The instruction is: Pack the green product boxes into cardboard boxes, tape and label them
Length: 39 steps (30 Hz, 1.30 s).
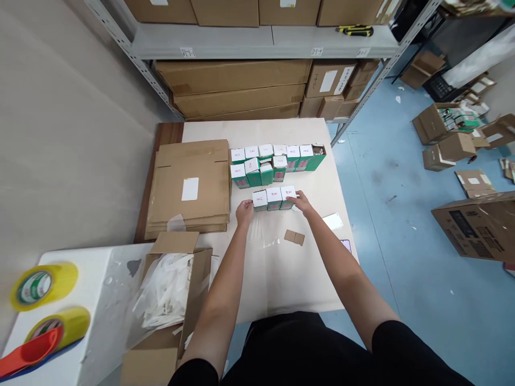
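Three small green-and-white cartons [274, 199] stand side by side in a row on the pale table. At the row's left end, my left hand [244, 213] presses against the outer carton with its fingers bent. My right hand [300, 203] grips the carton at the right end, fingers over its upper edge. Just beyond them, several more cartons [252, 171] of the same kind stand in two rows. One carton at the far right of the back row [317, 158] has its top open. A clear plastic piece [263, 236] lies close in front of the row.
Flattened cardboard boxes [209, 187] are stacked on the left. An open box [197, 292] with white plastic bags stands nearer me, beside yellow tape rolls [60, 284] and a red tape dispenser [36, 351]. A cardboard scrap [294, 237] lies on the table; a shelf [225, 43] rises behind.
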Each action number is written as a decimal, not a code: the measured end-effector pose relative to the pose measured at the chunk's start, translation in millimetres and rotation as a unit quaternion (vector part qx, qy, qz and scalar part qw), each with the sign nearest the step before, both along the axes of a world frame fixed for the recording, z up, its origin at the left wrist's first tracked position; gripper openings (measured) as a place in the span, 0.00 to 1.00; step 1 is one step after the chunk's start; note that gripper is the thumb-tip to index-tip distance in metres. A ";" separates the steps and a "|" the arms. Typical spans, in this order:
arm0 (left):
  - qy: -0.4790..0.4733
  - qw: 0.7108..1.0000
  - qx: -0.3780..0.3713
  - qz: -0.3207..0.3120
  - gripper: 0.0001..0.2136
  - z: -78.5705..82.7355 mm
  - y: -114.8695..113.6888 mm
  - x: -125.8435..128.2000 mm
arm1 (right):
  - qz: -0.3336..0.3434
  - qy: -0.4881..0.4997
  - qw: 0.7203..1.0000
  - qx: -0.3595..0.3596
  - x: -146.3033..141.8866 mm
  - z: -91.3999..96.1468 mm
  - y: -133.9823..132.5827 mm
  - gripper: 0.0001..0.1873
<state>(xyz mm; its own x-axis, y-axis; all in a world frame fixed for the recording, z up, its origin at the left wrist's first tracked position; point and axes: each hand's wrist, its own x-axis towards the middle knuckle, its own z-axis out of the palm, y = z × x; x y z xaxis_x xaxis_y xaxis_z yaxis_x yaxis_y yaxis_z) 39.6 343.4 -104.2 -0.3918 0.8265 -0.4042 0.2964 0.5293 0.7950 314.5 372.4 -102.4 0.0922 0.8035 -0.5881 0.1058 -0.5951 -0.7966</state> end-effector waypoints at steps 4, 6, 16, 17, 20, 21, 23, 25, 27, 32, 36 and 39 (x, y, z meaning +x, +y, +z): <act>-0.018 1.000 0.005 0.019 0.12 -6.5 -4.4 4.6 | 0.026 -0.017 0.999 0.018 0.4 -6.8 -6.0 0.38; -0.020 1.000 0.009 0.016 0.13 -3.9 -7.9 6.7 | 0.039 -0.047 0.997 0.039 0.0 -6.8 -10.5 0.40; 0.226 0.923 0.181 -0.254 0.19 42.9 -36.9 90.7 | -0.019 -0.109 0.989 0.102 9.4 0.8 -75.3 0.44; 0.245 0.902 0.182 -0.305 0.21 47.1 -34.6 105.1 | -0.021 -0.105 0.989 0.104 13.3 1.7 -84.0 0.44; 0.315 0.857 0.155 -0.378 0.25 56.4 -20.6 137.6 | -0.020 -0.091 0.991 0.097 29.3 4.5 -109.2 0.43; 0.336 0.848 0.141 -0.384 0.25 58.1 -15.2 143.8 | -0.018 -0.087 0.992 0.091 35.8 5.4 -117.1 0.43; 0.370 0.834 0.119 -0.391 0.24 59.2 -6.1 149.9 | -0.017 -0.082 0.993 0.078 49.5 6.8 -131.5 0.42; 0.388 0.822 0.110 -0.402 0.22 57.6 -1.7 150.6 | -0.019 -0.075 0.995 0.068 62.0 7.5 -143.4 0.41; 0.393 0.812 0.106 -0.419 0.20 54.7 -2.4 149.2 | -0.018 -0.064 0.996 0.063 70.7 7.0 -151.9 0.41; 0.391 0.802 0.104 -0.440 0.16 51.5 -16.8 147.2 | 0.028 -0.019 0.998 0.056 66.0 0.6 -155.8 0.43; 0.341 0.819 0.102 -0.450 0.20 52.8 -35.8 144.8 | 0.056 0.029 0.996 0.070 46.5 -3.5 -147.3 0.42; 0.306 0.829 0.101 -0.458 0.28 52.3 -55.7 138.6 | 0.071 0.063 0.990 0.100 34.0 -4.4 -145.3 0.40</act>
<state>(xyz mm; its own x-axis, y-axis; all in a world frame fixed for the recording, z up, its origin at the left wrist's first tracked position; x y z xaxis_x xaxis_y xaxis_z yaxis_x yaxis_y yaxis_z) 178.2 287.7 -52.0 0.3567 0.9171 -0.1781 0.8803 -0.2661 0.3928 348.5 227.1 -106.8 -0.0943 0.9050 -0.4149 0.0702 -0.4097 -0.9095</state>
